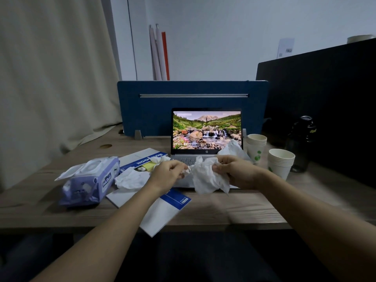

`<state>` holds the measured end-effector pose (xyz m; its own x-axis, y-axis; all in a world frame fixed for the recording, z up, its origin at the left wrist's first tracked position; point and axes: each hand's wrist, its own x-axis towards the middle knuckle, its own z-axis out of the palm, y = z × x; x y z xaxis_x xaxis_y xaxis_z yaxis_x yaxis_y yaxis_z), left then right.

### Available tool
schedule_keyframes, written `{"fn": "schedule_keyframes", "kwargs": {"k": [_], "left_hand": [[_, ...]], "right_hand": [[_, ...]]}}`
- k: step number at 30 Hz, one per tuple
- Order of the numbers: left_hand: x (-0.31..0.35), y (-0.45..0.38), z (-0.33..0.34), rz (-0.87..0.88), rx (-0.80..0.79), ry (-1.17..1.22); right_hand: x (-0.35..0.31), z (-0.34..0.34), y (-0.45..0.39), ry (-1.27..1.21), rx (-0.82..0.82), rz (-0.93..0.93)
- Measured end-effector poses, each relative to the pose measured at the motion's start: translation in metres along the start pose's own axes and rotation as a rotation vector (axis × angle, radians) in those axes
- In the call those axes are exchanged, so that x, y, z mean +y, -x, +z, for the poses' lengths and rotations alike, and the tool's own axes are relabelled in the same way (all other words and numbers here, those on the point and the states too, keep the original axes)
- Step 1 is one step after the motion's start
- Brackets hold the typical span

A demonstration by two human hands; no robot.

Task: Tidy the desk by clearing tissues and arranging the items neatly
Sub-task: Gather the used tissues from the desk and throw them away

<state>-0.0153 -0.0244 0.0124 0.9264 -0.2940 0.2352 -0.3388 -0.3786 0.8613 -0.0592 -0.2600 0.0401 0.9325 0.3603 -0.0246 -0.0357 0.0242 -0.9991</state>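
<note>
Both my hands hold one crumpled white tissue [206, 177] above the laptop's [206, 131] keyboard. My left hand [166, 174] pinches its left edge and my right hand [237, 171] grips its right side. A second crumpled tissue [130, 179] lies on the blue-and-white notebooks [142, 157], left of my left hand. A third tissue [234, 149] rests on the laptop's right side against the screen. A small white tissue scrap [160, 159] sits by a yellow sticky pad [149, 165].
A purple wet-wipe pack [89, 180] with its lid flipped open lies at the left. Two stacks of paper cups [256, 147] [280, 162] and a dark bottle [303, 143] stand right of the laptop. A blue divider [191, 102] backs the wooden desk [234, 208]. A white-and-blue sheet [162, 212] overhangs the front edge.
</note>
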Motion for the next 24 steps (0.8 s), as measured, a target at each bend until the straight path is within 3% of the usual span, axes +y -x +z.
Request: {"fn": "schedule_keyframes", "kwargs": {"k": [4,12,18,20,24], "left_hand": [[0.003,0.001,-0.001,0.005,-0.058,0.143],[0.001,-0.002,0.008,0.061,-0.047,-0.066],[-0.011,-0.013,0.008,0.014,0.033,-0.058],[-0.017,-0.019,0.004,-0.012,0.061,-0.055],[-0.028,-0.034,-0.006,-0.027,0.117,-0.052]], "right_hand": [[0.003,0.006,-0.003,0.106,0.055,-0.018],[0.018,0.007,-0.025,0.404,0.407,-0.072],[0.024,-0.006,-0.034,0.350,0.388,-0.045],[0.027,-0.018,-0.038,0.385,0.451,-0.027],[0.036,-0.054,-0.048,0.975,0.609,-0.009]]}}
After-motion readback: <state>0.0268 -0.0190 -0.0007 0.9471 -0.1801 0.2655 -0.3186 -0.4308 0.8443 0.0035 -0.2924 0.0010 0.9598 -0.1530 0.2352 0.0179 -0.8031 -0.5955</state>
